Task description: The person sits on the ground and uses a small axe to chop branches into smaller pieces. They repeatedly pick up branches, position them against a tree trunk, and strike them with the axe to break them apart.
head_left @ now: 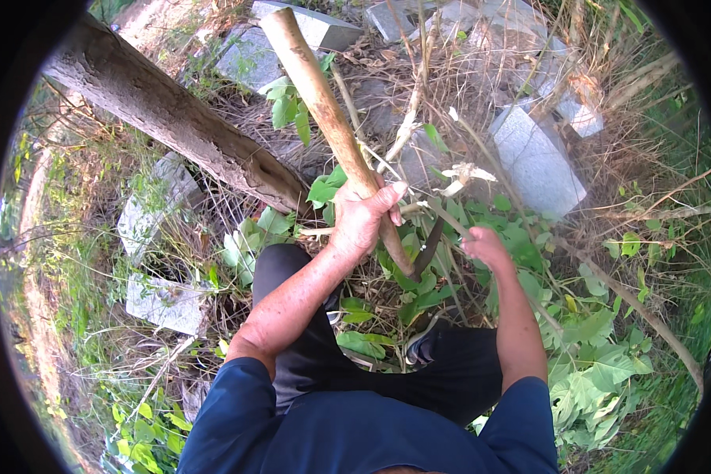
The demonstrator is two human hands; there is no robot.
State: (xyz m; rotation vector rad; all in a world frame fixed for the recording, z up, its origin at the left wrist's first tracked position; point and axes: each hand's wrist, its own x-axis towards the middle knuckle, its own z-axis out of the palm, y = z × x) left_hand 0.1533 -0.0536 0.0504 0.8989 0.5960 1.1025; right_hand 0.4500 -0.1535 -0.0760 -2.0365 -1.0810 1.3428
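Observation:
My left hand point(361, 216) is wrapped around the long wooden handle point(317, 89) of what looks like a sickle or billhook. The thick end of the handle points up and away. Below my fist, its thinner end meets a dark curved blade point(429, 249), which reaches up among leaves close to the stems. To the right, my right hand point(487, 249) is closed around a thin grey-brown branch point(447, 218). Beyond the blade, a splintered pale stem end point(467, 176) shows torn wood. Another broken stem point(404, 139) rises behind it.
A thick tree trunk point(183, 130) slants in from upper left. Stone blocks point(536, 160) lie around, including one at left point(166, 302). Broad green leaves point(598, 367) spread at right beside a long bare branch point(640, 302). A shoe point(420, 346) stands among leaves.

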